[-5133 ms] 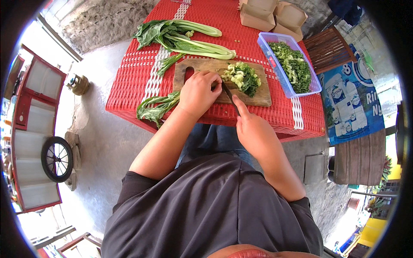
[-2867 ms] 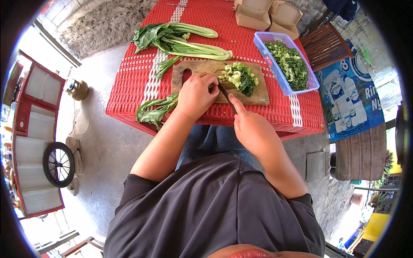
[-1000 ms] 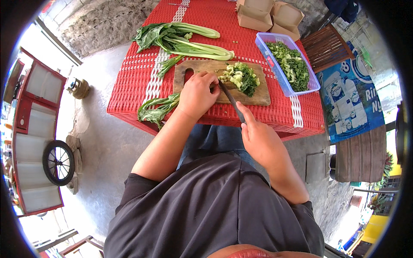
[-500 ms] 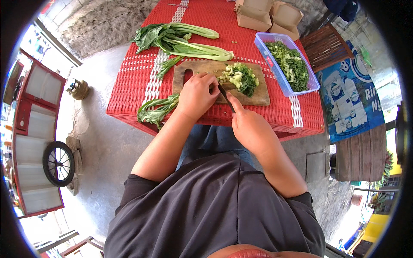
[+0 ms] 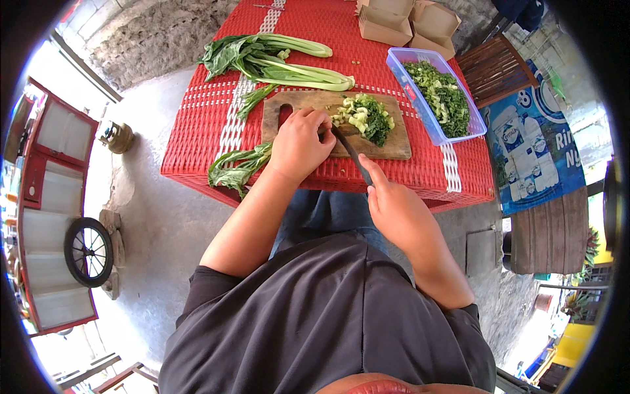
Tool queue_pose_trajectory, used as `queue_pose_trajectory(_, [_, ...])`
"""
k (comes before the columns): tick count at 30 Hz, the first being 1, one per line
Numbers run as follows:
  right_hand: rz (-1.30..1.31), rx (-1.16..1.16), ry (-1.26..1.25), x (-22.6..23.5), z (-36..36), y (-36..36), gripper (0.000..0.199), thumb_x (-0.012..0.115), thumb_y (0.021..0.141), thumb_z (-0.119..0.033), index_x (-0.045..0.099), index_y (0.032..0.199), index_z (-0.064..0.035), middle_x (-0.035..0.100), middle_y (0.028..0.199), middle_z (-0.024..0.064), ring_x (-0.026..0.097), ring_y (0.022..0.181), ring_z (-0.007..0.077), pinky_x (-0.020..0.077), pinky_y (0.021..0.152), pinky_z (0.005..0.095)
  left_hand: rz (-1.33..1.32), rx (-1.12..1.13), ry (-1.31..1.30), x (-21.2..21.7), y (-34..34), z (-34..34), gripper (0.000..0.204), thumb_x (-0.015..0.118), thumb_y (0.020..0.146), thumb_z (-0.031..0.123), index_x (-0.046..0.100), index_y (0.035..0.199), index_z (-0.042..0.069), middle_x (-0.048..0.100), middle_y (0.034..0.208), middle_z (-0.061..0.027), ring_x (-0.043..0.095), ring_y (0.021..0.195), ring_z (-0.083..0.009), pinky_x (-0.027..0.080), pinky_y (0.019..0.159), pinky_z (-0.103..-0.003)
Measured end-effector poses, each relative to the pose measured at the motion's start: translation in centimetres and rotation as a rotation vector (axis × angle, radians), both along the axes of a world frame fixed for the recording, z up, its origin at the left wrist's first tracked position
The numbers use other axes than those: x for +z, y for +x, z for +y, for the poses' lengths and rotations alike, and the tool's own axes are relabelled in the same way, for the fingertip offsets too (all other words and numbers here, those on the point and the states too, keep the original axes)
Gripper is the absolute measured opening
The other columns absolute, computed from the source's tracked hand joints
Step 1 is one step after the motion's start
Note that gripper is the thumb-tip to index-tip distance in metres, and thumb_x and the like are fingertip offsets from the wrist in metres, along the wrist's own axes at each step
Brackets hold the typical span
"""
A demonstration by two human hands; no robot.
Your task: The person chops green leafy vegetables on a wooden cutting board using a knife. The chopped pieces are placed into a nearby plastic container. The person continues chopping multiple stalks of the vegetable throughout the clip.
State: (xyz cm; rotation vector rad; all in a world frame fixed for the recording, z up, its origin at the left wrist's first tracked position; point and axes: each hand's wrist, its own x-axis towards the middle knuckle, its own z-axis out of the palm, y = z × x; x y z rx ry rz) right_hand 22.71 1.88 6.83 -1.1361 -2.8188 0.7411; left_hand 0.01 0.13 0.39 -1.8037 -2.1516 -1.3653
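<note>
My left hand (image 5: 302, 142) is closed over a bunch of leafy greens (image 5: 237, 169) at the near left of a wooden cutting board (image 5: 308, 98). The leaves droop over the board's left side onto the table, while the stalk ends are mostly hidden under my fingers. In my right hand (image 5: 400, 211) is a knife (image 5: 352, 154) with a dark blade, slanting across the board's near edge, its tip beside my left fingers. A pile of chopped greens (image 5: 367, 118) lies on the board, right of the tip.
The red woven table (image 5: 190, 141) carries whole leafy stalks (image 5: 295, 72) beyond the board. At the right stands a clear plastic container (image 5: 425, 119) holding chopped greens. Open cardboard boxes (image 5: 384, 26) sit at the far edge, and a wooden chair (image 5: 495, 72) stands by the right side.
My right hand has drawn the knife back toward my body and slightly right, so more blade shows. My left hand has stayed nearly in place on the greens.
</note>
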Motion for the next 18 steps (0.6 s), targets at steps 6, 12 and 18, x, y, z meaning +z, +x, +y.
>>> queue_pose_trajectory(6, [0.008,-0.020,0.007,0.1,-0.1,0.0,0.059,0.051,0.102,-0.017,0.032,0.158,-0.0132,0.069,0.084,0.0280,0.068,0.077,0.0460,0.0511,0.070,0.0591,0.008,-0.002,0.001,-0.3,-0.2,0.2,0.012,0.072,0.078,0.009,0.067,0.088,0.004,0.070,0.089,-0.0139,0.067,0.091,-0.0357,0.054,0.083,-0.045])
queue_pose_trajectory(12, [-0.027,-0.022,-0.028,0.3,-0.4,-0.1,0.058,0.051,0.102,-0.017,0.033,0.158,-0.0136,0.069,0.085,0.0273,0.068,0.078,0.0456,0.0514,0.071,0.0594,0.020,-0.008,0.005,-0.4,-0.3,0.0,0.012,0.072,0.078,0.009,0.068,0.088,0.004,0.070,0.090,-0.0143,0.068,0.091,-0.0356,0.054,0.083,-0.044])
queue_pose_trajectory(18, [0.062,0.043,0.035,-1.6,0.9,-1.7,0.058,0.050,0.101,-0.016,0.034,0.156,-0.0080,0.069,0.082,0.0267,0.068,0.075,0.0455,0.0523,0.069,0.0582,0.034,-0.023,-0.007,-0.3,-0.4,0.0,0.012,0.072,0.079,0.009,0.067,0.088,0.004,0.070,0.090,-0.0139,0.067,0.092,-0.0360,0.054,0.084,-0.045])
